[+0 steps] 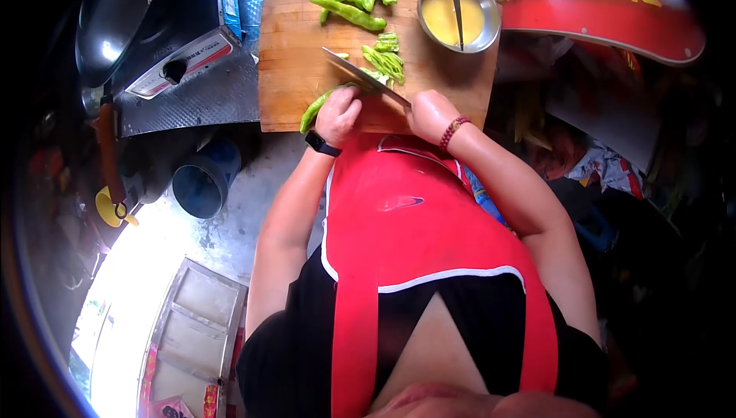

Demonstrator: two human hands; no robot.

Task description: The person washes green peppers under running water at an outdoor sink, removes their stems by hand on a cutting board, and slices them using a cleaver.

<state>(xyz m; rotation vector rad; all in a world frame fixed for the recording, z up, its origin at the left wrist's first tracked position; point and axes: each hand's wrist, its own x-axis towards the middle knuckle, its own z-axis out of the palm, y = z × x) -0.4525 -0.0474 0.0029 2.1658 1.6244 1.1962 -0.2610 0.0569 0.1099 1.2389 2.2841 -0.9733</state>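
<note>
Near the front edge of the wooden cutting board (295,50), my left hand (339,114) has its fingers closed on a green pepper (310,111), whose end sticks out to the left. My right hand (433,115) grips a knife (368,78) by its handle, with the blade slanting up and left just above my left fingers. Sliced pepper (387,63) lies beyond the blade. Whole green peppers (349,12) rest at the back of the board. A metal bowl (491,23) of yellow liquid stands at the back right with a utensil (455,4) in it.
Left of the board are a stove (184,62) and a dark wok (115,27) with a wooden handle. A red panel (598,16) lies at the back right. Below on the left stands a blue bucket (201,188).
</note>
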